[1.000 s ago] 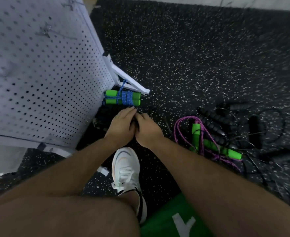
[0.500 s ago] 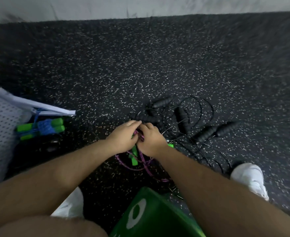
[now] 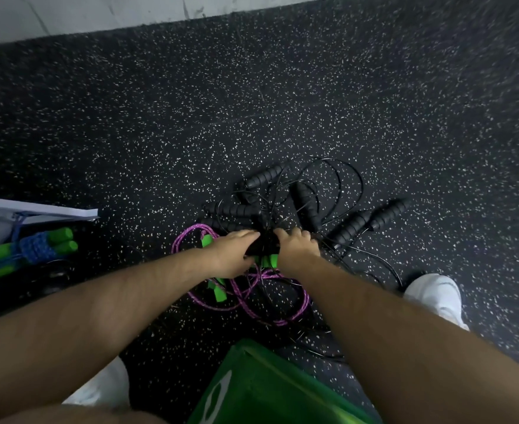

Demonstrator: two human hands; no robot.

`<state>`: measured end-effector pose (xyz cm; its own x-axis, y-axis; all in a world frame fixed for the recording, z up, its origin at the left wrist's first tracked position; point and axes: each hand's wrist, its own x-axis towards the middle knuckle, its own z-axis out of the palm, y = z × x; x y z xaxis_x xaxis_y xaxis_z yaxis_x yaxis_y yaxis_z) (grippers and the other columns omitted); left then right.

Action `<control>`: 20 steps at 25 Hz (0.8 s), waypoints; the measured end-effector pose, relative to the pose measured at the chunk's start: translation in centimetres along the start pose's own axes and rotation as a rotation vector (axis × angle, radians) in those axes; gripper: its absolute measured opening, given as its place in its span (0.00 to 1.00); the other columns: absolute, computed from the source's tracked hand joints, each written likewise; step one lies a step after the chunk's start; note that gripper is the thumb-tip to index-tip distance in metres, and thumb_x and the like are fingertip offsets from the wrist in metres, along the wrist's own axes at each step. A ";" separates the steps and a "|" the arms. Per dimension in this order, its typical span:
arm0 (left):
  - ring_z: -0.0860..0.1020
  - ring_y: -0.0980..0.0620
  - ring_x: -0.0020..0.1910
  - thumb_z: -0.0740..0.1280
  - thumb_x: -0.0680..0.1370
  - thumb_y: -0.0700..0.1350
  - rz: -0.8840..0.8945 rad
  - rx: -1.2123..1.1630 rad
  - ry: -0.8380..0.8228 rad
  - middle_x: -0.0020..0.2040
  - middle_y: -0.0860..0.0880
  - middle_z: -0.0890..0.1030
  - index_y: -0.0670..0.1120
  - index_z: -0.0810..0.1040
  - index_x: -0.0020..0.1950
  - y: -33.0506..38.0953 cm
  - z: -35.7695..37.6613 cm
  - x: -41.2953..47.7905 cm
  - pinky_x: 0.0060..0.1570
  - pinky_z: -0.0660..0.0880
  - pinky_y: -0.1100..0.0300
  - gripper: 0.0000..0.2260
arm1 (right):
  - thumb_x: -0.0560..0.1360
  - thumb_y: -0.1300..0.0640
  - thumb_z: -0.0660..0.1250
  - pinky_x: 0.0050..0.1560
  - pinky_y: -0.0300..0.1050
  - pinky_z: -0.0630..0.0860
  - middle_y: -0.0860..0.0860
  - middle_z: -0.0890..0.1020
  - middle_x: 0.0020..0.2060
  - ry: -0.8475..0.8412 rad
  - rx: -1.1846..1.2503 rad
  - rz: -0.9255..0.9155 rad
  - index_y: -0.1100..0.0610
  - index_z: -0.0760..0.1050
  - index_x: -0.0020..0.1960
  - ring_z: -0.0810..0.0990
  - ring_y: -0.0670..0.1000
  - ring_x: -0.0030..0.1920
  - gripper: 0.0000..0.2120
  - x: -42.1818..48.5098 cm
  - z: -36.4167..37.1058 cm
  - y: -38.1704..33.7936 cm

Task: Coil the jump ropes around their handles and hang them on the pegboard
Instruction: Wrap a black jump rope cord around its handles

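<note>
A tangle of black jump ropes point(image 3: 305, 200) with black foam handles lies on the speckled floor. A purple rope point(image 3: 253, 304) with green handles sprawls just in front of it. My left hand point(image 3: 235, 255) and my right hand point(image 3: 296, 246) meet over the pile, and both curl round a black handle point(image 3: 264, 243) held between them. A green handle point(image 3: 271, 261) shows just beneath it. A blue rope coiled around green handles point(image 3: 36, 247) lies at the far left, beside the white pegboard's foot point(image 3: 53, 211).
A green bin point(image 3: 270, 390) stands close in front of me at the bottom. My white shoes rest at the right point(image 3: 434, 296) and lower left point(image 3: 102, 390). A pale wall point(image 3: 99, 10) borders the dark rubber floor at the top.
My view swung right from the pegboard to the rope pile. Both hands moved from near the blue coiled rope to the tangle and took hold of a black handle.
</note>
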<state>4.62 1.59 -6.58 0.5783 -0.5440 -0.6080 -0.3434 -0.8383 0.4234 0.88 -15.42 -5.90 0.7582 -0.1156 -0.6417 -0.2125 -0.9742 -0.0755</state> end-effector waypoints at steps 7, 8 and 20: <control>0.82 0.48 0.51 0.62 0.79 0.37 -0.105 -0.484 0.004 0.59 0.52 0.80 0.52 0.69 0.70 1.6 0.4 0.5 0.47 0.80 0.49 0.20 | 0.71 0.57 0.59 0.63 0.51 0.76 0.54 0.73 0.60 -0.023 0.655 0.074 0.44 0.74 0.66 0.77 0.58 0.58 0.24 -0.1 1.5 -1.4; 0.81 0.47 0.52 0.62 0.78 0.35 -0.128 -0.571 0.032 0.62 0.53 0.79 0.50 0.69 0.70 1.6 0.6 0.6 0.49 0.80 0.49 0.22 | 0.70 0.58 0.60 0.60 0.49 0.78 0.53 0.77 0.59 0.006 0.760 0.096 0.47 0.76 0.63 0.79 0.57 0.56 0.22 0.1 1.7 -1.5; 0.82 0.47 0.51 0.70 0.79 0.34 -0.095 -1.102 0.243 0.55 0.42 0.82 0.36 0.72 0.69 7.6 -8.6 -5.6 0.50 0.81 0.54 0.19 | 0.72 0.70 0.71 0.34 0.38 0.76 0.50 0.81 0.43 0.225 1.308 -0.076 0.57 0.74 0.64 0.79 0.47 0.37 0.22 -7.5 -9.3 -0.1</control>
<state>5.15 -1.41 5.80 0.7368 -0.3576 -0.5737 0.4794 -0.3220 0.8164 0.89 -16.25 6.01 0.8523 -0.2226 -0.4733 -0.5017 -0.0918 -0.8602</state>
